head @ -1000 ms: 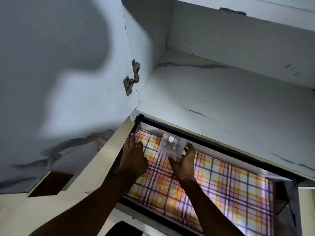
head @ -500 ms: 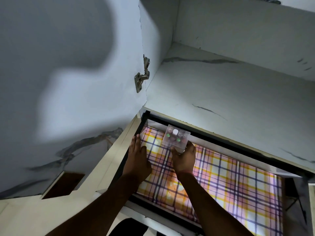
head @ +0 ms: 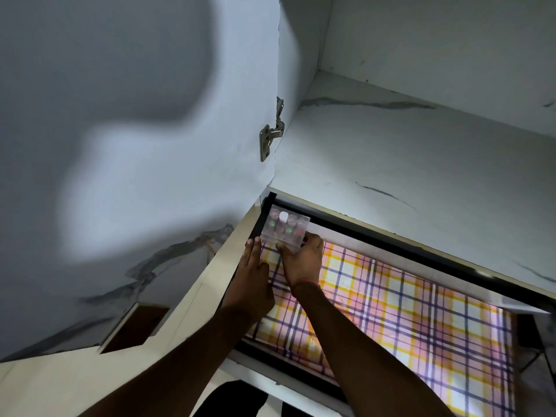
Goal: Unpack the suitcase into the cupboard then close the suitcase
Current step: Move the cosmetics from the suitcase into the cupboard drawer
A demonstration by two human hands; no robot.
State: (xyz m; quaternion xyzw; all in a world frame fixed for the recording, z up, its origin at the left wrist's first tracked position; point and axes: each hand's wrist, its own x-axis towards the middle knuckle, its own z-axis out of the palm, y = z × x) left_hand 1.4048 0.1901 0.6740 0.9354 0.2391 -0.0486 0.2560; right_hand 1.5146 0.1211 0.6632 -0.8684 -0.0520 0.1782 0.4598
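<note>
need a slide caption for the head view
Right hand sets a clear box of small bottles in the drawer's back left corner, left hand flat beside it.

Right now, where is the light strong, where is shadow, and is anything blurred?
Head view: the plaid liner is brightly lit, nearly washed out; a big soft shadow covers the door; the clear case in the right hand looks slightly soft; the left hand and both arms are dark; wide-angle bending shows at the edges.
</note>
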